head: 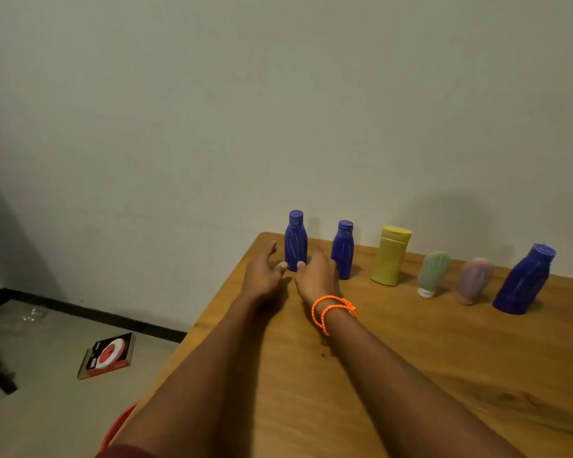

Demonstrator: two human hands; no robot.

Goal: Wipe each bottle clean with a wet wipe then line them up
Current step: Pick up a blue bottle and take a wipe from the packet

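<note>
Several bottles stand in a row along the far edge of the wooden table (pixel 394 358). From the left: a blue bottle (pixel 295 241), a second blue bottle (pixel 343 246), a yellow bottle (pixel 391 256), a pale green tube (pixel 433 272) on its cap, a pink tube (pixel 475 280) on its cap, and a larger blue bottle (pixel 523 282). My left hand (pixel 262 276) and my right hand (pixel 316 276) hover just in front of the leftmost blue bottle, fingers apart, holding nothing. No wet wipe is in view.
The wall rises right behind the bottles. The table's left edge runs diagonally beside my left arm. On the floor to the left lies a red, white and black box (pixel 108 355). An orange-red rim (pixel 116 424) shows at the bottom left.
</note>
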